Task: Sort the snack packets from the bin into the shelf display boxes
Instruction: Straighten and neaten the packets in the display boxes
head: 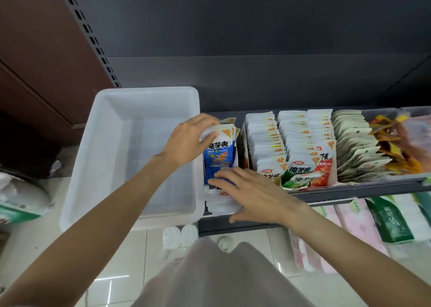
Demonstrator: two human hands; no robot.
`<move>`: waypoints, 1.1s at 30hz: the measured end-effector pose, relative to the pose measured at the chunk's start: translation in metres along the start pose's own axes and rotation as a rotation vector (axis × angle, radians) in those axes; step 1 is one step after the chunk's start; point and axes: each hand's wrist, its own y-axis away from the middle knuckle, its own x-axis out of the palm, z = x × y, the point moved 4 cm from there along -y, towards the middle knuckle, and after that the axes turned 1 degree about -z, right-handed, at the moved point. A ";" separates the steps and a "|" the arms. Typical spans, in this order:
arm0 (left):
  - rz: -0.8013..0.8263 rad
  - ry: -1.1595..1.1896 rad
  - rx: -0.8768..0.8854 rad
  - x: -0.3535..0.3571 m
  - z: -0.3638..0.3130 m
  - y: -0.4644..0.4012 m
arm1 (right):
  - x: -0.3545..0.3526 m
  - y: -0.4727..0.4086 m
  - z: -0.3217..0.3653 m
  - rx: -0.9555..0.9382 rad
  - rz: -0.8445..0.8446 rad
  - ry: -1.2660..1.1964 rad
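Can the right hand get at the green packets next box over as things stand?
Probably yes: the green packets sit just beside the right hand, at the shelf's front edge with nothing over them, though the hand is pressing on blue packets.

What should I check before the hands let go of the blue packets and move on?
1. White bin emptied: ok, no packets visible inside.
2. Left hand gripping blue packets at the top: ok.
3. Right hand steadying the row's front: ok.
4. Blue packets fully seated in their box: cannot tell, hands hide it.
5. Neighbouring green and red packets upright: not ok, front ones lean forward.
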 end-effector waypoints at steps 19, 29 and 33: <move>0.012 0.199 -0.056 -0.004 0.007 -0.001 | -0.041 -0.048 -0.035 0.155 0.061 -0.098; 0.024 0.388 -0.110 -0.007 0.005 0.012 | -0.046 -0.050 -0.052 0.346 0.086 -0.271; -0.171 0.248 -0.118 -0.015 -0.013 0.050 | -0.034 -0.038 -0.046 0.433 -0.040 -0.274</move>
